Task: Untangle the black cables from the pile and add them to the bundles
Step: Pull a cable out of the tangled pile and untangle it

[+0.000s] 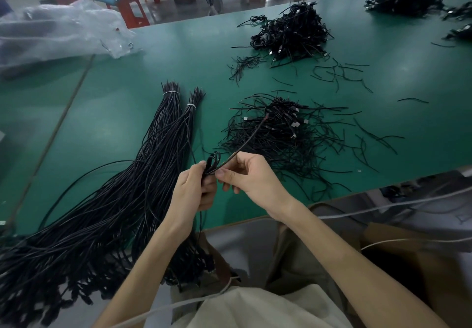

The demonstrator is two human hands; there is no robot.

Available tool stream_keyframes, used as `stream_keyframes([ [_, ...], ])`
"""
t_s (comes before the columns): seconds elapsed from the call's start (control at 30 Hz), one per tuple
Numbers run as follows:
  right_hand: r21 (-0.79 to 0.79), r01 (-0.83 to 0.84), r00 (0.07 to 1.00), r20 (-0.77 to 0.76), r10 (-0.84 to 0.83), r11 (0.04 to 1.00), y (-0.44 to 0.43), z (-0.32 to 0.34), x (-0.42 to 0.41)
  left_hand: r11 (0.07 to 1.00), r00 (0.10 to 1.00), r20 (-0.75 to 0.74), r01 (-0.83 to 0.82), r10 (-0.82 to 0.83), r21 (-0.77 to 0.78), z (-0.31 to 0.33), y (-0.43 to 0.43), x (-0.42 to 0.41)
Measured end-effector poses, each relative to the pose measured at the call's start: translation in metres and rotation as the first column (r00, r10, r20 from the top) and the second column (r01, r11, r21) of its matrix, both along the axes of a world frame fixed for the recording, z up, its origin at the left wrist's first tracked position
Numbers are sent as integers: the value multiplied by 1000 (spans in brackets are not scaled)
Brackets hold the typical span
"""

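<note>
Black cable (251,137): thin, coiled at one end, pinched by left hand (192,191) and right hand (251,175) fingers.

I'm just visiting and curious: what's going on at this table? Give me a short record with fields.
setting: green worktable
left hand: gripping a coiled black cable
right hand: pinching the same cable's free length, which rises toward the pile
nearest pile: loose tangled black cables, right of the hands
tied bundles: two, each with a white tie near the far end, left of the hands
farther piles: more black cables across the table
plastic bag: clear, far left
</note>
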State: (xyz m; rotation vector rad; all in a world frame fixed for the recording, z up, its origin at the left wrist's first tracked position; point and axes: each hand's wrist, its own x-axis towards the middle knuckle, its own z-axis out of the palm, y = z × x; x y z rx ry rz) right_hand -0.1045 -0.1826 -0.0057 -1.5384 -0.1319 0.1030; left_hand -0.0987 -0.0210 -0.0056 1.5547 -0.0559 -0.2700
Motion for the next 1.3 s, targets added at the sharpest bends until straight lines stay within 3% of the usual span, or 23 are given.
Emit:
stream_keyframes([
  [0.23,-226,213,964,208,-167,950,12,-7,-11,997,994,-94,-63,58,-52,-6,-6,-6],
  [0.43,-406,298,928,335,-163,864,5,-11,-5,991,991,90,-106,98,86,-3,0,-9],
  [0.53,-396,297,922,355,-154,869,2,-10,-1,994,990,136,-55,42,94,2,13,-12],
  [0.67,-369,284,920,363,-144,885,2,-7,2,982,946,285,113,-152,150,6,30,-14],
  [0.83,-310,189,939,333,-80,932,6,1,-1,954,856,497,-17,-141,301,7,33,-4],
  [0.9,-275,144,943,330,-48,951,7,5,-4,947,814,547,12,-196,321,9,34,1],
  [1.03,-199,136,955,288,-75,970,9,12,-7,973,845,506,68,-174,221,18,31,4],
  [1.2,-213,164,915,399,-68,963,12,18,-10,963,865,503,-136,0,234,29,17,4],
  [1.3,-339,215,866,501,-18,916,9,17,-9,982,956,290,-83,31,168,35,17,6],
])
